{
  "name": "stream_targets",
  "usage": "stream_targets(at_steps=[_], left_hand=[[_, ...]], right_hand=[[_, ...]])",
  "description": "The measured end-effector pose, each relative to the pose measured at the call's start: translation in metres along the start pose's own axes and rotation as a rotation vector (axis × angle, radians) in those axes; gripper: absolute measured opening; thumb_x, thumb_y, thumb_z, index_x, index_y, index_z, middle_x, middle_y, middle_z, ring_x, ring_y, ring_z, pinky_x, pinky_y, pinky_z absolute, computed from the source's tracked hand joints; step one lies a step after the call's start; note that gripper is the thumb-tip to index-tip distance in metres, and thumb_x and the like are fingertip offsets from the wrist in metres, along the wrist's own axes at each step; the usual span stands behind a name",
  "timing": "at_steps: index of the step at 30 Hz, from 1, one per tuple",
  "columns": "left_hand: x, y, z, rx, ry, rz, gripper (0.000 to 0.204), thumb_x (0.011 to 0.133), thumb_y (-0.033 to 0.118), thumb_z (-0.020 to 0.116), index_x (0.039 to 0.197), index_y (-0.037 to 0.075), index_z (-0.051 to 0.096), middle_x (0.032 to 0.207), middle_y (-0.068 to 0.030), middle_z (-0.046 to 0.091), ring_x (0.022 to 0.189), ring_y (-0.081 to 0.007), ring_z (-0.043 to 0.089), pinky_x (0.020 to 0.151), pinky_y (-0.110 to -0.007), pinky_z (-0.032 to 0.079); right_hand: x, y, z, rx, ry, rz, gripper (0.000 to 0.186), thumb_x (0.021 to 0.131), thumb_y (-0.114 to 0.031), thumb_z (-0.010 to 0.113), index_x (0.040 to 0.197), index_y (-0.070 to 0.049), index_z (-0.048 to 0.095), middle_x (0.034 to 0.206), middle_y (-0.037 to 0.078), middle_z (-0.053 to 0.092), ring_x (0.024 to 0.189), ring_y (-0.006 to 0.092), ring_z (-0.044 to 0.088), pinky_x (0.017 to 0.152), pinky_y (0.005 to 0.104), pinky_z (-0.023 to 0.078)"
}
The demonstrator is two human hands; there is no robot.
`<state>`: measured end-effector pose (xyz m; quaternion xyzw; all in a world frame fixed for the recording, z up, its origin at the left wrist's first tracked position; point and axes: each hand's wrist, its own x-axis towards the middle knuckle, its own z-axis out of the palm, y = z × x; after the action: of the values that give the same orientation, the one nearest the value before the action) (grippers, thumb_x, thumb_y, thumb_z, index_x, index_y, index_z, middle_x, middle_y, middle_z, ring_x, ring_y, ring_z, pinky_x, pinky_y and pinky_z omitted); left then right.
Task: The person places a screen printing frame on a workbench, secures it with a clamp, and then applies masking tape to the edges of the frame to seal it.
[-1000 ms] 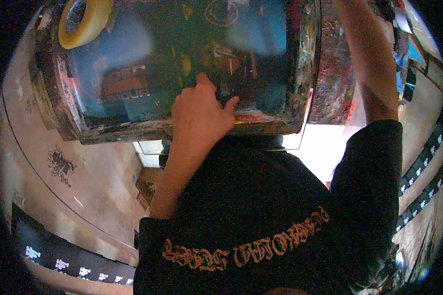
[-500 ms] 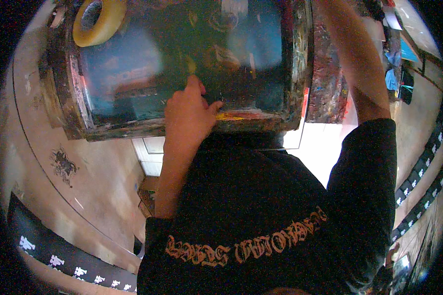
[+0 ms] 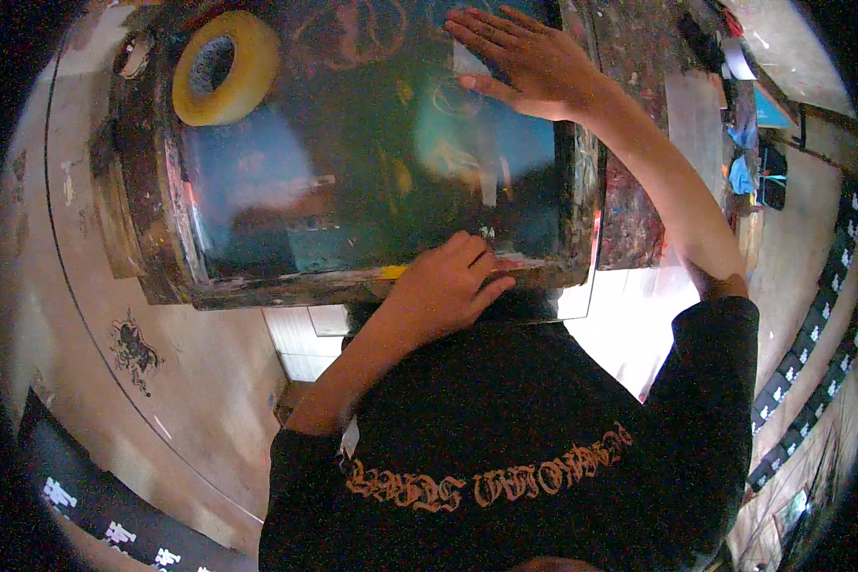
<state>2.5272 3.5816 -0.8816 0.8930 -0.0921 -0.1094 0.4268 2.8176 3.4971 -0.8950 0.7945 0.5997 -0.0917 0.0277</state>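
A screen printing screen (image 3: 343, 181), with a glossy dark green-blue mesh and a paint-smeared frame, lies in front of me. My right hand (image 3: 515, 71) rests open at its upper right, fingers spread flat near a pale rectangular patch. My left hand (image 3: 453, 281) is on the near edge of the frame, fingers loosely bent and thumb apart. A large roll of yellowish tape (image 3: 186, 86) lies on the screen's upper left corner. My dark shirt with orange lettering fills the lower middle.
A small tape roll (image 3: 133, 52) sits at the far left of the stained bench (image 3: 629, 181). Blue cloths (image 3: 742, 173) are at the right. A pale floor (image 3: 124, 257) with dark printed bands lies around, and a bright white surface is below the bench.
My right hand has come from beyond the top edge down onto the screen's upper right. My left hand has shifted from the mesh to the frame's near edge. The view has shifted slightly.
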Motion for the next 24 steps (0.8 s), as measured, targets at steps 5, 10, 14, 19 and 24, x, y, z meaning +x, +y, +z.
stream_targets(at_steps=[5,10,14,19,24], left_hand=[[-0.010,-0.007,-0.029,-0.010,-0.001,0.037,0.039,0.095,0.039,0.063,0.098,0.000,0.064,0.099,-0.0180,0.061,0.098,-0.0348,0.060,0.085,-0.045,0.053],[-0.022,-0.038,-0.118,0.082,0.375,-0.045,0.026,0.087,0.026,0.071,0.096,0.002,0.067,0.104,-0.0194,0.065,0.095,-0.0354,0.064,0.085,-0.046,0.052],[-0.028,-0.100,-0.246,1.019,0.789,-0.195,0.042,0.084,0.024,0.072,0.118,0.002,0.060,0.109,-0.0205,0.064,0.107,-0.0414,0.059,0.097,-0.050,0.045],[-0.041,-0.150,-0.306,0.999,0.363,-0.095,0.048,0.085,0.033,0.071,0.116,-0.001,0.057,0.109,-0.0219,0.061,0.108,-0.0410,0.057,0.101,-0.051,0.041],[-0.055,-0.102,-0.339,0.899,0.161,-0.073,0.050,0.085,0.036,0.070,0.114,-0.002,0.055,0.110,-0.0218,0.061,0.107,-0.0407,0.057,0.102,-0.050,0.042]], right_hand=[[0.038,-0.016,-0.003,-0.043,0.514,0.022,0.043,0.101,-0.044,0.045,0.118,-0.007,0.060,0.118,0.017,0.061,0.108,0.0346,0.059,0.095,0.0462,0.047],[0.083,-0.063,-0.065,0.187,0.294,0.248,0.061,0.095,-0.060,0.051,0.116,-0.005,0.068,0.112,0.020,0.070,0.102,0.0389,0.067,0.093,0.0495,0.052],[0.158,-0.105,-0.072,0.458,0.458,0.193,0.068,0.083,-0.064,0.065,0.115,-0.004,0.069,0.104,0.022,0.071,0.099,0.0411,0.067,0.090,0.0506,0.053],[0.211,-0.131,-0.069,0.386,0.335,0.296,0.061,0.083,-0.057,0.068,0.109,-0.003,0.071,0.098,0.020,0.072,0.089,0.0382,0.070,0.082,0.0488,0.056],[0.208,-0.122,-0.069,0.752,0.378,0.223,0.035,0.086,-0.039,0.071,0.102,-0.007,0.075,0.097,0.014,0.074,0.085,0.0327,0.072,0.079,0.0451,0.058]])
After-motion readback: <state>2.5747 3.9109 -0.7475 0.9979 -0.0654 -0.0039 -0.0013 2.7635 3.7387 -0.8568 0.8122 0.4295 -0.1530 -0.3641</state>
